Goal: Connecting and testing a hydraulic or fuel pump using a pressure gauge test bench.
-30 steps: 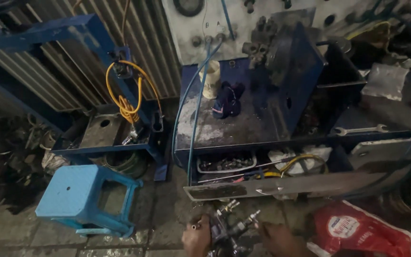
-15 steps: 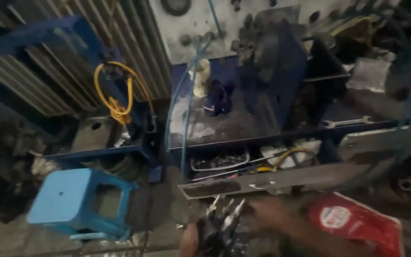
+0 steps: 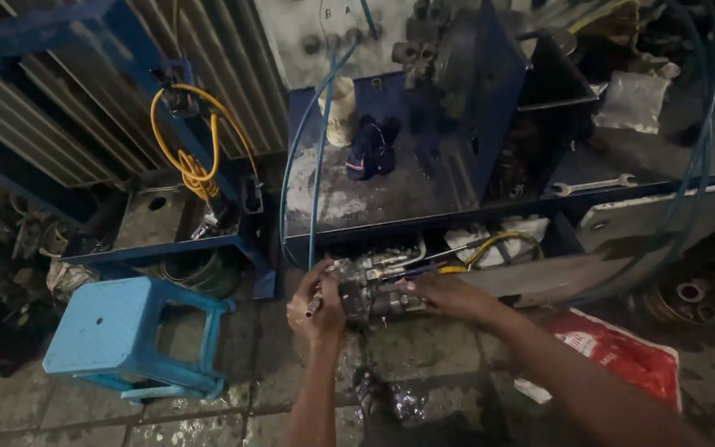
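Down low, both hands on a greasy metal pump [image 3: 371, 285], held above the wet tiled floor [image 3: 291, 389] just before the front edge of the blue workbench [image 3: 391, 194]. Left hand [image 3: 316, 306] wrapped around its left end; right hand [image 3: 448, 294] gripping its right side. Under the bench top, an open drawer [image 3: 556, 269] with white rags and a yellow hose. On the bench's right side, a wrench [image 3: 593, 185]. Left on the floor, a blue stool [image 3: 122, 335]; right, a red bag [image 3: 622, 352].
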